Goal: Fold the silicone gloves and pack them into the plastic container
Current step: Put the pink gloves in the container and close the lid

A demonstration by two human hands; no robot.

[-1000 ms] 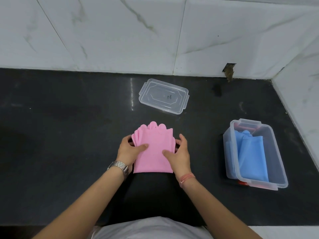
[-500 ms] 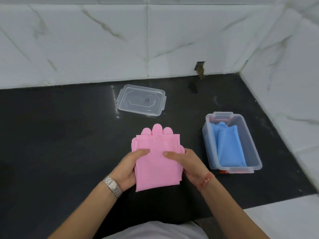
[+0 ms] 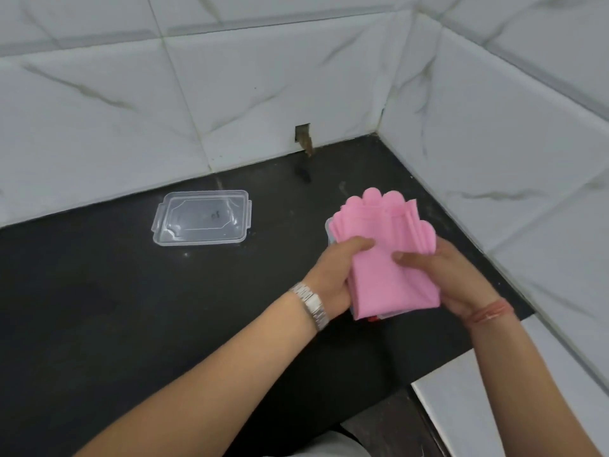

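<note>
The folded pink silicone gloves [image 3: 385,255] are held in the air by both hands, fingertips pointing away from me. My left hand [image 3: 333,275] grips their left edge, thumb on top. My right hand [image 3: 451,275] grips the right edge, thumb pressed on the pink surface. The clear plastic container [image 3: 328,229] sits right beneath the gloves; only a sliver of its far left rim and a red clip near its front show. The blue gloves inside it are hidden.
The clear container lid [image 3: 201,222] lies flat on the black counter [image 3: 99,291], to the left near the back wall. White marble-tiled walls close off the back and right. A white ledge [image 3: 461,400] borders the counter's front right.
Both hands lifted the pink gloves off the counter and carried them right, over the container. The camera turned right as well, so the container is now covered.
</note>
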